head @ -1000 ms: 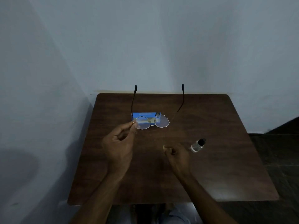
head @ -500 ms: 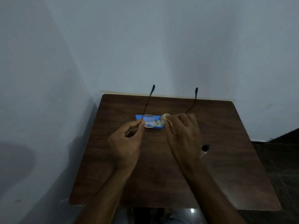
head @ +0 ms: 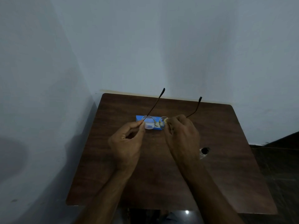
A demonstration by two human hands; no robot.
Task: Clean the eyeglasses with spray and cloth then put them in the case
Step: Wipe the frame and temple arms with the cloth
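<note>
Thin-rimmed eyeglasses (head: pixel 149 122) are held above the table with both arms unfolded and pointing away from me. My left hand (head: pixel 127 143) pinches the left end of the frame. My right hand (head: pixel 182 135) holds a small pale yellow cloth (head: pixel 165 121) pressed against the right lens, which is mostly hidden by its fingers. A blue eyeglass case (head: pixel 139 118) lies on the table behind the lenses. The small clear spray bottle (head: pixel 204 151) with a black cap lies on the table right of my right wrist, partly hidden.
The dark wooden table (head: pixel 226 167) stands in a corner, with pale walls close behind it and on its left. Dark floor shows to the right of the table.
My right hand rose from the table with the cloth and went onto the right lens. The glasses have tilted a little to the right. The view has shifted slightly.
</note>
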